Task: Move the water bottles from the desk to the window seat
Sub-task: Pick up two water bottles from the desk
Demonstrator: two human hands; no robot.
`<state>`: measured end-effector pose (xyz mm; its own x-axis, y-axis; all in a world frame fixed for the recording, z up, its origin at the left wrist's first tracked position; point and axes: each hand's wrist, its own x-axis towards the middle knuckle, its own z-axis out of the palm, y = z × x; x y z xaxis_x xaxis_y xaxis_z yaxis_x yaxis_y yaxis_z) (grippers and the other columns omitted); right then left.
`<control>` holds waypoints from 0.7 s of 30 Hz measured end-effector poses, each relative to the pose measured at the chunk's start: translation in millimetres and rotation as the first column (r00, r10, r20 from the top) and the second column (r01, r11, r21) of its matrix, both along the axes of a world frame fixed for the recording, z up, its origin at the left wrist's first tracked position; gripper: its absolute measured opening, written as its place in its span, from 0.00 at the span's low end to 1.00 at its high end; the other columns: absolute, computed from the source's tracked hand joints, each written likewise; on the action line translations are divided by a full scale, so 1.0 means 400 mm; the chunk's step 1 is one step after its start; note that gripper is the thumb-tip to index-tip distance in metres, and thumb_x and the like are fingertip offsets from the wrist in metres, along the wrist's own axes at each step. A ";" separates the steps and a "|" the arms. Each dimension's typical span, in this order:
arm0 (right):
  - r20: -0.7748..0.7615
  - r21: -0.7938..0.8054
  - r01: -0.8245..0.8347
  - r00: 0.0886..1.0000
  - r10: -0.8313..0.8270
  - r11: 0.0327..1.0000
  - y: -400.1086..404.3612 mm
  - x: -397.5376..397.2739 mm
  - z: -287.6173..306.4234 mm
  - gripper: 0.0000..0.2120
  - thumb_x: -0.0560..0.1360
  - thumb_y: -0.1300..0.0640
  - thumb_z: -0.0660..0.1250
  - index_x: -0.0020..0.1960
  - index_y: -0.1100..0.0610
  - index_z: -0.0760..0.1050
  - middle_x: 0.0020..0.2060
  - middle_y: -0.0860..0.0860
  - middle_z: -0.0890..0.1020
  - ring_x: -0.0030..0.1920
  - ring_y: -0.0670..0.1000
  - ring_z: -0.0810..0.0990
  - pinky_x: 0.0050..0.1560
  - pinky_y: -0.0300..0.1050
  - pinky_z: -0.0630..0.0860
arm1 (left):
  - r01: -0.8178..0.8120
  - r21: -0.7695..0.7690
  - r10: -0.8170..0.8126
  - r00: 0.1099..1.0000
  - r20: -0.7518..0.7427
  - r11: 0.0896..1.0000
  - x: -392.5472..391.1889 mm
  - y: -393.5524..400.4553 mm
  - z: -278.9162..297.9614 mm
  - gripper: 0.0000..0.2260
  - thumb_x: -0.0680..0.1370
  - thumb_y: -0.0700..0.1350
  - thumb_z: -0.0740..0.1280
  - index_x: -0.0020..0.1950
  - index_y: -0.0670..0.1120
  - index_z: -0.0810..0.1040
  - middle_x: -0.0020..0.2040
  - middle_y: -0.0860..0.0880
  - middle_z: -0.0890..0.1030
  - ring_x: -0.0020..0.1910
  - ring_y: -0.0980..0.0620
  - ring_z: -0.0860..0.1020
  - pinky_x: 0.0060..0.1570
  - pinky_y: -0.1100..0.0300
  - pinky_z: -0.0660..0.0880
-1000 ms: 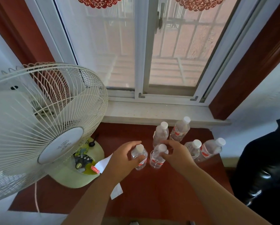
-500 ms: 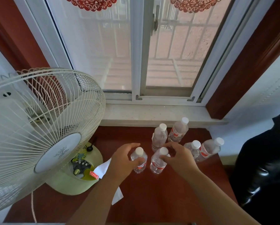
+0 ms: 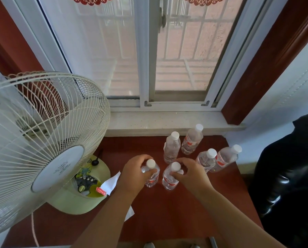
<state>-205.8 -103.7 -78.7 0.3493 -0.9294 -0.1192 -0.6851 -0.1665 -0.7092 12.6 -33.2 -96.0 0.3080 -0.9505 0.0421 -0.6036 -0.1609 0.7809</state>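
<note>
Several clear water bottles with white caps and red labels stand on the red-brown desk [image 3: 167,208]. My left hand [image 3: 133,173] grips the left front bottle [image 3: 152,176] near its neck. My right hand [image 3: 190,173] grips the bottle beside it [image 3: 169,178] just under the cap. Behind them stand two more bottles [image 3: 171,147] [image 3: 192,139], close to the pale stone window seat [image 3: 167,120]. To the right stand another two bottles [image 3: 206,159] [image 3: 226,156], touching each other.
A large white fan [image 3: 37,133] on a pale green base [image 3: 81,196] fills the desk's left side. White paper [image 3: 112,181] lies by the base. A black chair [image 3: 289,176] stands at the right. The window [image 3: 146,51] rises behind the seat.
Both hands have closed more firmly round the two front bottles. The view has tilted up slightly towards the window. The bottles still stand on the desk.
</note>
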 end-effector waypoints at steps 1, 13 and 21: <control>-0.002 0.004 0.006 1.000 -0.006 1.000 -0.002 -0.002 0.002 0.18 0.68 0.51 0.79 0.57 0.46 0.81 0.49 0.41 0.82 0.49 0.40 0.79 0.50 0.37 0.76 | 0.005 0.004 -0.005 1.000 0.003 1.000 -0.001 0.000 0.004 0.17 0.68 0.50 0.79 0.55 0.58 0.80 0.49 0.65 0.80 0.51 0.65 0.78 0.52 0.63 0.75; 0.094 -0.085 0.142 0.986 -0.134 0.986 -0.002 -0.056 0.203 0.19 0.67 0.46 0.81 0.53 0.37 0.76 0.41 0.35 0.82 0.44 0.32 0.79 0.42 0.31 0.77 | 0.134 -0.161 -0.131 0.991 0.028 0.978 -0.036 0.009 0.221 0.19 0.72 0.55 0.77 0.62 0.60 0.79 0.55 0.65 0.80 0.57 0.61 0.78 0.57 0.57 0.77; 0.184 -0.098 0.240 0.958 -0.219 0.966 0.058 -0.149 0.273 0.19 0.66 0.50 0.81 0.55 0.42 0.80 0.42 0.36 0.83 0.45 0.34 0.79 0.40 0.28 0.74 | 0.288 -0.154 -0.283 0.957 0.057 0.945 -0.104 -0.008 0.292 0.21 0.70 0.56 0.78 0.61 0.60 0.79 0.56 0.62 0.80 0.58 0.63 0.76 0.58 0.62 0.74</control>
<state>-265.5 -80.4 30.6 0.1304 -0.9907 0.0393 -0.5856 -0.1089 -0.8033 -29.0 -36.5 20.8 0.0204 -0.9785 0.2052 -0.6324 0.1464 0.7607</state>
